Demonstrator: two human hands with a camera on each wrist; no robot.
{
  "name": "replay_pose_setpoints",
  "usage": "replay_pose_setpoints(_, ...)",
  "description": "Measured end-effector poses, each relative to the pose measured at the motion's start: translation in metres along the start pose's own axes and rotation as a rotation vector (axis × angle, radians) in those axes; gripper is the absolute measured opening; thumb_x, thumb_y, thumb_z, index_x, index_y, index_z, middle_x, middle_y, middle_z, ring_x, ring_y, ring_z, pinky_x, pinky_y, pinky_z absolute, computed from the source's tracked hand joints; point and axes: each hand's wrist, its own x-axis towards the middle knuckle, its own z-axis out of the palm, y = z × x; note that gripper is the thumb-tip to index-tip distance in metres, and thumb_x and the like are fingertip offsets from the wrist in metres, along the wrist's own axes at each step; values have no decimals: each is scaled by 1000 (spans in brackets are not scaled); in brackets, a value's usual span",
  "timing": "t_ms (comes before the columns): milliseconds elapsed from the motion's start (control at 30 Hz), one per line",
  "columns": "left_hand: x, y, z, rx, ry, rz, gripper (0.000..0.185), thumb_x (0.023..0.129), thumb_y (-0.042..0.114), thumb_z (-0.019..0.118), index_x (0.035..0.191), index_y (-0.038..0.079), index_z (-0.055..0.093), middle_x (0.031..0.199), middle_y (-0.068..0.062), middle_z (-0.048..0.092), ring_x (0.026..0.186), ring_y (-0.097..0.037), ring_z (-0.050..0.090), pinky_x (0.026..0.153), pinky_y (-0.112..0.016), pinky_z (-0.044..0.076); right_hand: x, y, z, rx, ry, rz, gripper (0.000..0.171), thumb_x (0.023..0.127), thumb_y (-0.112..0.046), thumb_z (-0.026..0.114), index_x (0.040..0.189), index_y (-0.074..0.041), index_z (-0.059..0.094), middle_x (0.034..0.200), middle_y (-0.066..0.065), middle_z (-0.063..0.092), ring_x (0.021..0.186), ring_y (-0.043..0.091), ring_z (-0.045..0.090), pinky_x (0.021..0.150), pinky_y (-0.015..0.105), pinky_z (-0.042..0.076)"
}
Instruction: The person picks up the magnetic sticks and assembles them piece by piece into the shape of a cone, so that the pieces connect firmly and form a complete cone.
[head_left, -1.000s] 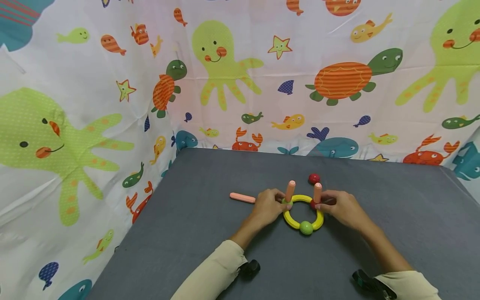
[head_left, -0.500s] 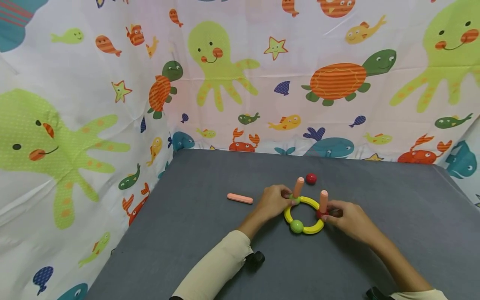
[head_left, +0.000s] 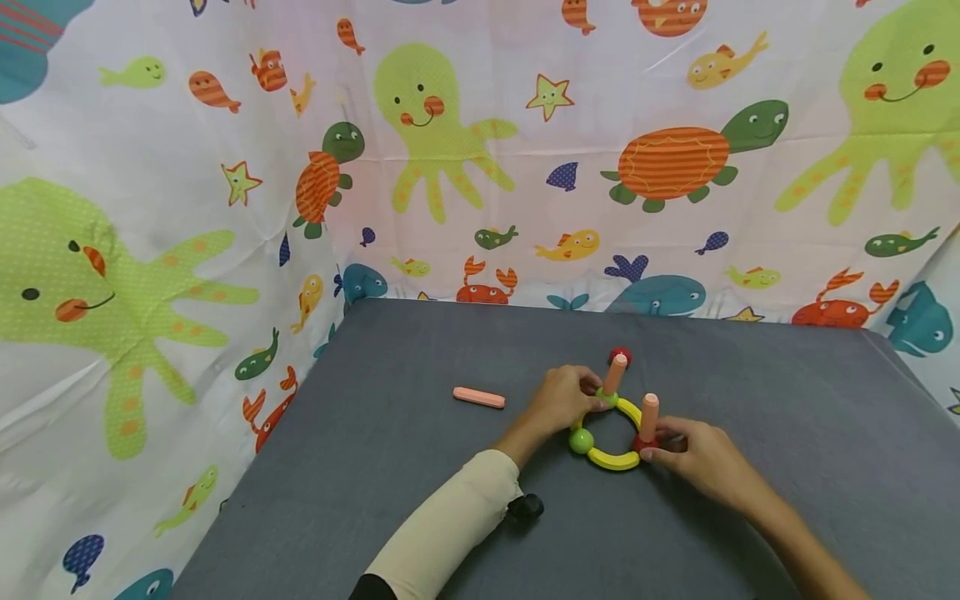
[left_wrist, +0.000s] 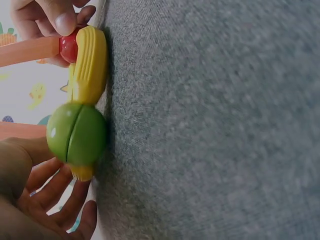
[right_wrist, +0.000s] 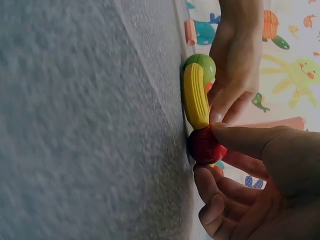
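Head view: left hand [head_left: 562,398] pinches the green ball joint [head_left: 606,398] and right hand [head_left: 693,457] pinches the red ball joint [head_left: 642,442] of a yellow plastic ring toy [head_left: 613,457] mid-table, toward the far edge; loose pink peg [head_left: 478,397] lies left.

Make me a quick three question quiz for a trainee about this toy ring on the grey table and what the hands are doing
1. True or false: both pegs on the ring stand upright.
2. Which ball does the right hand pinch? A green B red C blue
3. What lies alone left of the left hand?

Key:
1. True.
2. B, the red ball under the nearer peg.
3. A loose peg, flat on the table.
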Motion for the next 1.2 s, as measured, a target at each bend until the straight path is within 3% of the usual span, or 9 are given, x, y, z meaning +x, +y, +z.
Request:
replay_pose_setpoints(233, 2, 4, 3, 31, -40, -1, 29, 91, 33, 87, 117, 21, 82, 107, 9, 77, 91, -1, 65, 83, -23, 53, -1, -8, 3, 52, -41, 19, 42, 91, -30, 86, 122, -3, 76, 105, 8, 79, 88, 18, 73, 67, 30, 55)
replay_pose_setpoints(500, 3, 9, 5, 114, -79, 22, 30, 93, 37, 84, 122, 30, 81, 108, 15, 77, 100, 0, 67, 99, -36, 50, 1, -17, 2, 54, -102, -11, 30, 88, -26, 87, 113, -10, 79, 94, 3, 79, 83, 16, 71, 68, 32, 55)
replay_pose_setpoints(733, 2, 9, 6, 109, -87, 43, 32, 93, 36, 84, 124, 29, 80, 110, 13, 77, 101, -2, 67, 90, -28, 53, 6, -19, -1, 29, -164, -36, 32, 87, -27, 87, 112, -10, 78, 88, 0, 75, 77, 15, 65, 66, 33, 52)
replay_pose_setpoints(1000, -4, -3, 1, -33, -46, 104, 32, 97, 28, 81, 126, 16, 78, 119, 0, 78, 105, -9, 70, 89, -22, 55, 10, -20, -4, 64, -225, -11, 31, 88, -27, 86, 114, -12, 78, 88, 1, 75, 77, 18, 65, 66, 35, 52)
replay_pose_setpoints(1200, -17, -16, -11, -111, 66, 103, 35, 99, 27, 79, 130, 11, 76, 125, -4, 74, 116, -21, 70, 97, -31, 56, 12, -21, -7, 104, -266, 24, 30, 90, -30, 85, 113, -13, 79, 90, 3, 75, 81, 20, 65, 70, 37, 52)
